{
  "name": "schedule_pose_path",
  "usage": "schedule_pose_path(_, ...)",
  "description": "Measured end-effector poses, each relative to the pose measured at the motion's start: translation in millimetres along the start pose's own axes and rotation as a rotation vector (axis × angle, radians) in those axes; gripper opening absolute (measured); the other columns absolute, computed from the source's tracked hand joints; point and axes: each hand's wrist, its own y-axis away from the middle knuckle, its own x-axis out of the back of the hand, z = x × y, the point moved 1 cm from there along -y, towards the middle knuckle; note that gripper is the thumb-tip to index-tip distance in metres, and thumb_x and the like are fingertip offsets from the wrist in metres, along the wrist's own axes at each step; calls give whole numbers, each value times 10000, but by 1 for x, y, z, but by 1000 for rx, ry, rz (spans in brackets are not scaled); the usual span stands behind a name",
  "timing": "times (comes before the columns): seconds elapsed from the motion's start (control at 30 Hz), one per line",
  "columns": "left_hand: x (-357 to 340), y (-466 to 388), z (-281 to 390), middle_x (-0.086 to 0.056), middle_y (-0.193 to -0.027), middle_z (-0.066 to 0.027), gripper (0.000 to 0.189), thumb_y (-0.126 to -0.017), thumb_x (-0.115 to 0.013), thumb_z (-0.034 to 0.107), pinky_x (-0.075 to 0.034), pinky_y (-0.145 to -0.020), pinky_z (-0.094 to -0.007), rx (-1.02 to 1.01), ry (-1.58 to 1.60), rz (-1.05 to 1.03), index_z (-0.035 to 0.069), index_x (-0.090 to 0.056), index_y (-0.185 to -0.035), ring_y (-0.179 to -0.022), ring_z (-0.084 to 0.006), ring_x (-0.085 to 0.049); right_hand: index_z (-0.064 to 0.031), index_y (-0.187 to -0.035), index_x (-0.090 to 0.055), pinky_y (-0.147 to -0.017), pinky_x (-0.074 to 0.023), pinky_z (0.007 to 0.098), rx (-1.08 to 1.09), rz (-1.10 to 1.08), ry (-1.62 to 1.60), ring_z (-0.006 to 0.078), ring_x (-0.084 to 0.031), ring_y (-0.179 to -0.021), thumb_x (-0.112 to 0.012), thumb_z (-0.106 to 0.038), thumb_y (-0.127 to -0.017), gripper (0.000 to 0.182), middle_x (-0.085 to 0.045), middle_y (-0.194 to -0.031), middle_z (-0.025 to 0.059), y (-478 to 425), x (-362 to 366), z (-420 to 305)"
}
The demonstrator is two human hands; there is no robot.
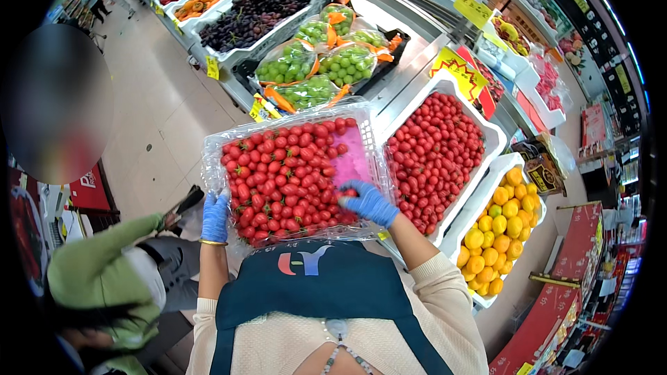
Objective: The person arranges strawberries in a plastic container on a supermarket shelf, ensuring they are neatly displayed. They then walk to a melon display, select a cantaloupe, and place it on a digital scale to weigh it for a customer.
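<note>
A plastic-lined crate (373,130) of red cherry tomatoes (281,182) is in front of my apron. My left hand (214,216), in a blue glove, grips its left side through the clear film. My right hand (369,203), gloved too, reaches over the right side, fingertips among the tomatoes. Whether it pinches one is hard to see. Bare pink lining (357,153) shows at the crate's upper right. Right beside this crate, a white foam box (492,140) holds more small red tomatoes (437,156).
Bagged green grapes (346,62) and dark grapes (255,13) occupy the display beyond. A box of orange citrus fruit (500,234) stands at right. A person in a green top (99,271) is close on my left. Yellow price signs (458,73) stick up around the boxes.
</note>
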Motion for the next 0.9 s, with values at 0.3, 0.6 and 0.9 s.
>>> schedule_pose_path(0.3, -2, 0, 3, -521, -1143, -62, 425, -841, -539, 167, -410, -865, -288, 7, 28, -54, 45, -435, -1234, -1013, -169, -507, -80, -1040, -497, -315, -358, 178, 165, -16, -1661, 156, -500, -673, -572, -282, -799, 324, -507, -911, 96, 12, 51, -14)
schedule_pose_path(0.6, -3, 5, 6, -557, -1032, -45, 353, -832, -553, 172, -427, -737, -254, -22, 6, -30, 43, -490, -1155, -872, -130, -520, -83, -1109, -511, -411, -434, 226, 449, 167, -1794, 243, -541, -812, -504, -361, -848, 381, -556, -1032, 133, 24, 104, 28)
schedule_pose_path(0.9, -4, 5, 4, -548, -1062, -31, 389, -829, -562, 200, -430, -759, -252, -37, 14, -27, 68, -468, -1182, -903, -128, -527, -98, -918, -462, -573, -499, 364, 116, 1190, -1664, 270, -556, -747, -484, -389, -815, 309, -548, -920, 115, 16, 233, 144)
